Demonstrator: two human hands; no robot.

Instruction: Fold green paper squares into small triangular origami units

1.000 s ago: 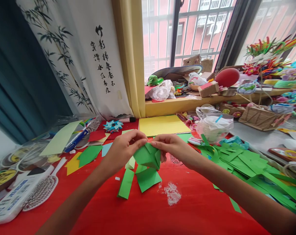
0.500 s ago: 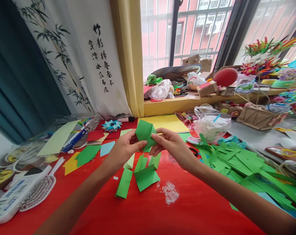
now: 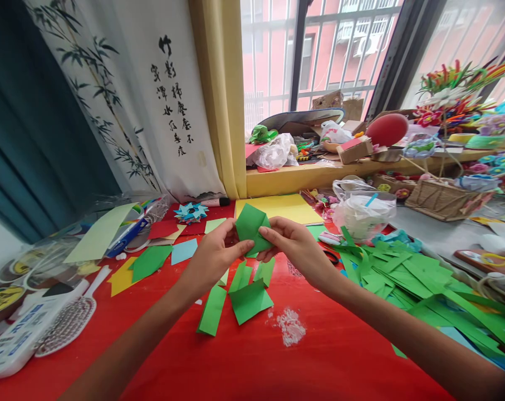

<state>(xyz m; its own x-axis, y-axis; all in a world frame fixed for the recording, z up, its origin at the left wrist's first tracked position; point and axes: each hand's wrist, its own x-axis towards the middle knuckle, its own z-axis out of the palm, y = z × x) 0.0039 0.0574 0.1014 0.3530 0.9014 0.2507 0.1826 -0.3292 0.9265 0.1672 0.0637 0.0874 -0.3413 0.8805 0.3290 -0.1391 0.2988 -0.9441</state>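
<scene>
Below the left hand [image 3: 216,250] and right hand [image 3: 288,240], creased green paper rectangles [image 3: 251,302] lay on the red desk [image 3: 235,367], seemingly unjoined. Both hands pinched a many-sided green folded-paper piece [image 3: 250,224] between them, its folding apparently part-done. Beyond the left hand sat a spiky blue paper ring [image 3: 191,218]; farther, a white fabric curtain's [image 3: 137,72] black characters [image 3: 176,89] began 竹影.

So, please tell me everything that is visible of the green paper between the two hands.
The folded green paper looks plain and matt, with straight edges, pointed corners and a crease or flap edge towards its right. It is held up above the red table, a broad face showing. The left hand pinches its lower left; the right hand holds its right side. Both hands hide parts of it.
</scene>
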